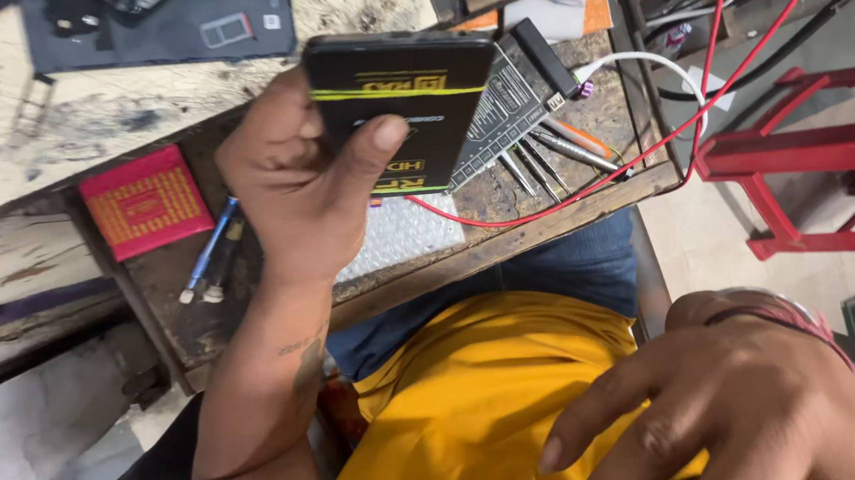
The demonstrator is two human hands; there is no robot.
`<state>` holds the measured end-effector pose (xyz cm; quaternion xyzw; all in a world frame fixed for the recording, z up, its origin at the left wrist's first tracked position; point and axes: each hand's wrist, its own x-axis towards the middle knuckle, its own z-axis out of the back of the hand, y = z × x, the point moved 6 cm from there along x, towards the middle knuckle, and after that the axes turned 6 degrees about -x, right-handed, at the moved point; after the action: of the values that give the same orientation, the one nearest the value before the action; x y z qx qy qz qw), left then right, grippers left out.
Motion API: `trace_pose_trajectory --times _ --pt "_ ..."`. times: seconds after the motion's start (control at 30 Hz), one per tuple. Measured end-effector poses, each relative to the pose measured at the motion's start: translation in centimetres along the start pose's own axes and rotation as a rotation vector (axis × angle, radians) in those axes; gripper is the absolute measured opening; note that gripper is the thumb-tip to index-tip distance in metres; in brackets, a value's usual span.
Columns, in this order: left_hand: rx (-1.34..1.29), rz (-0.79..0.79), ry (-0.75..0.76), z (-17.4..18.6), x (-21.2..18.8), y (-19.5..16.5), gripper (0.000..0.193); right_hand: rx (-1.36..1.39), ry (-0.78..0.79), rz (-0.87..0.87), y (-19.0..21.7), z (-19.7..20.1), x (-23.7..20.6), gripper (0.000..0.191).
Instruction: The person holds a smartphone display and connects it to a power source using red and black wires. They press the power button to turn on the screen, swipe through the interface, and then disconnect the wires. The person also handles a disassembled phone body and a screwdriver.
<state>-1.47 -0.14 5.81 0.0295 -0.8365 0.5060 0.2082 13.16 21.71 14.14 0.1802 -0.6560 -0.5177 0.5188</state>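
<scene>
Left hand (303,183): raised at centre-left, forearm bare and rising from the lower edge, fingers curled in a grip, thumb (366,149) pressed flat across the front. Right hand (735,404): lower right, palm down, fingers spread and loosely bent, holding nothing; band at wrist.

A flat black rectangular box (400,107) with yellow bands and yellow printed panels is held up off the wooden workbench, tilted so that its broad printed face meets the camera. Its print reads upside down from this view. One short end points up and to the right; the lower left part is hidden behind the thumb gripping it.
</scene>
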Motion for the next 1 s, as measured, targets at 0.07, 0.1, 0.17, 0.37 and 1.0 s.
trace_pose_trajectory --times 0.07,0.1,0.17,0.37,1.0 --pt "0.019 -0.031 -0.024 0.5 -0.3 0.1 0.033 -0.259 -0.311 -0.089 -0.3 1.0 -0.3 0.036" --pt "0.027 -0.058 -0.026 0.8 -0.5 0.0 0.031 -0.386 -0.456 -0.136 -0.4 1.4 -0.5 0.032" --pt "0.02 -0.113 -0.02 1.1 -0.6 -0.1 0.028 -0.631 -0.731 -0.236 -0.7 2.5 -1.1 0.025" --pt "0.167 -0.087 -0.068 0.1 -1.0 1.2 0.028 -1.651 -0.592 -0.914 -5.6 7.1 -2.9 0.009" --pt "0.34 -0.174 0.029 -1.3 -1.1 0.6 0.023 -1.683 -0.454 -0.928 -5.6 7.7 -2.4 0.014"
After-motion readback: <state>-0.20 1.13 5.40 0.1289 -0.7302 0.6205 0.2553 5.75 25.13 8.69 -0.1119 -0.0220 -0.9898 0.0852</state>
